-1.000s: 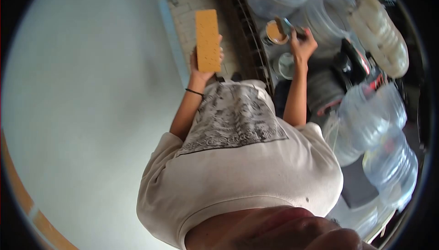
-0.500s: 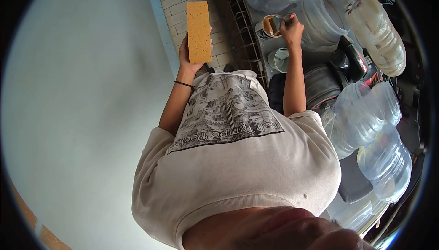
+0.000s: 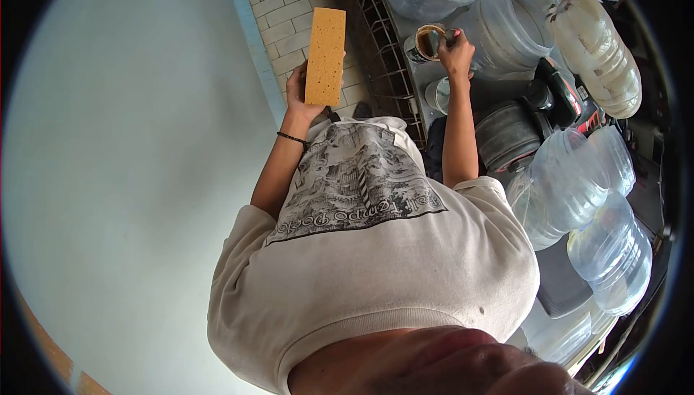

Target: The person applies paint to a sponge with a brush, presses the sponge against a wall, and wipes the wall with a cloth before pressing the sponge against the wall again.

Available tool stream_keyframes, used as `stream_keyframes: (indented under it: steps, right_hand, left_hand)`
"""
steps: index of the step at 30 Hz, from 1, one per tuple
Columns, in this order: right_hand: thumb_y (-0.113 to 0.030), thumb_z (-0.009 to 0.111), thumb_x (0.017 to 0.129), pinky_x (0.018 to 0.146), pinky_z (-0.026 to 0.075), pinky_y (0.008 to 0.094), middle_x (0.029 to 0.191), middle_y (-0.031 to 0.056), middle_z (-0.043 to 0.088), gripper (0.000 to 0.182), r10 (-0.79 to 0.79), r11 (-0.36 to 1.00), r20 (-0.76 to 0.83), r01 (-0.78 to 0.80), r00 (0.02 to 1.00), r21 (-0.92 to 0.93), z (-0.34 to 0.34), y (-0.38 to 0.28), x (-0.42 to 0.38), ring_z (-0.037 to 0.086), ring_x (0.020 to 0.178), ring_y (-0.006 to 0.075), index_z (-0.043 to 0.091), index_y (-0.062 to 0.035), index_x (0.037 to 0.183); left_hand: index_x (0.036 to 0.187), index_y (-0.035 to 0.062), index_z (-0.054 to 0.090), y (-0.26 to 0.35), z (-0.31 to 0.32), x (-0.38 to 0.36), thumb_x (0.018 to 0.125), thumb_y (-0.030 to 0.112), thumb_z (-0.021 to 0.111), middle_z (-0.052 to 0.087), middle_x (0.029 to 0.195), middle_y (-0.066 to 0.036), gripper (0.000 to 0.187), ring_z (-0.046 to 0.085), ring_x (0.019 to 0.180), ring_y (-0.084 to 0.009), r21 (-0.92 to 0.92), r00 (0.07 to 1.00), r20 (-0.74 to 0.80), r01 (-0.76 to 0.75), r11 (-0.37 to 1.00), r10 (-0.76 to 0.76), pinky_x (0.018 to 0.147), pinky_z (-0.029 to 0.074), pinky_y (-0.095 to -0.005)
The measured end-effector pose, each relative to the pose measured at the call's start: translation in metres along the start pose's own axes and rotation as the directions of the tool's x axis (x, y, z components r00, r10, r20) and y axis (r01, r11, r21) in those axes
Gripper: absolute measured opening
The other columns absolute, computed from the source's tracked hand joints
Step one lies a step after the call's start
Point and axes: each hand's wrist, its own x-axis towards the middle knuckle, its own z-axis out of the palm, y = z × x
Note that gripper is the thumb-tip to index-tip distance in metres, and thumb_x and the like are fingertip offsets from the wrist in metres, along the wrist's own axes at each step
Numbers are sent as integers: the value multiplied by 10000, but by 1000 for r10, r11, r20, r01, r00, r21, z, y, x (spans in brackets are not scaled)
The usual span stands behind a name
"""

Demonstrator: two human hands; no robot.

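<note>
An orange-tan, brick-shaped block with small pits stands lengthwise in my left hand. The fingers wrap round its lower end, and part of the hand is hidden behind it. On the other side, my right hand is closed on the handle of what looks like a paintbrush. Its end is down in a small tub with brown paint-like stuff inside, so the tip is hidden. Just below the tub stands a clear glass, partly covered by my right wrist.
Cut, clear plastic bottles crowd the grey table on the right, beside a black-and-red power tool. A dark wire rack runs along the table's edge. A pale wall fills the left, with a tiled floor between.
My left hand and the block have shifted slightly right and down. My right hand has moved a little left and lower, and the tool's flat end has sunk out of sight in the tub.
</note>
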Motion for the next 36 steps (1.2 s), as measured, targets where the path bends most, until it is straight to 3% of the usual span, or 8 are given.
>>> stream_keyframes:
  steps: [4,10,13,16,19,22,28,36]
  right_hand:
    - [-141,763,830,703,565,422,780,218,725,207,43,998,-50,-46,998,-54,9,11,-3,748,776,383,655,7,926]
    - [-156,783,831,700,567,406,784,205,733,223,61,998,-214,-66,975,-19,5,-2,-8,752,763,372,645,4,902]
    - [-151,782,830,702,570,405,791,200,735,218,56,998,-233,-62,971,-21,8,3,-11,753,759,363,640,-3,903]
    - [-147,782,825,698,570,405,792,192,731,222,90,991,-273,-113,958,-70,4,-11,-19,750,751,357,635,-2,906]
    - [-149,782,823,691,567,414,792,185,725,232,63,982,-334,-118,940,-147,8,-10,-24,745,747,363,627,-3,915]
    - [-153,785,821,687,562,425,785,190,716,245,55,973,-405,-139,913,-182,12,-3,-30,735,741,378,616,-7,924]
    - [-144,784,828,684,561,433,782,210,700,262,96,981,-458,-162,884,-105,7,-11,-44,725,727,385,582,-11,930]
    - [-121,764,846,635,535,453,760,213,657,257,41,980,-301,-97,953,-173,2,-8,-27,685,688,411,555,-20,959]
  left_hand:
    - [1436,4,515,10,-18,16,1066,311,394,515,1495,-227,496,629,1146,-333,-1,989,-135,66,998,-66,934,511,-472]
    - [1312,25,602,25,-4,35,1088,341,445,697,1226,-137,418,708,1059,-288,46,977,-51,209,977,-206,889,588,-446]
    - [1297,42,620,37,2,43,1081,293,457,709,1206,-103,369,711,1058,-240,154,963,48,255,955,-265,893,588,-403]
    - [1320,64,614,51,-10,65,1083,305,452,695,1245,-99,374,707,1071,-229,143,948,46,307,941,-316,890,588,-401]
    - [1337,72,612,63,-14,73,1080,308,460,698,1244,-97,381,707,1076,-228,154,928,158,315,937,-338,894,587,-403]
    - [1262,17,622,61,-1,70,1071,342,452,695,1187,-153,414,698,1004,-304,141,968,10,246,959,-250,835,570,-450]
    - [1262,-8,615,61,-27,85,1001,320,471,626,1203,-208,443,592,1071,-322,-8,939,18,343,939,-343,899,480,-456]
    - [1274,-48,601,41,1,88,981,319,481,590,1235,-245,485,548,1130,-385,-12,954,3,300,954,-300,955,460,-472]
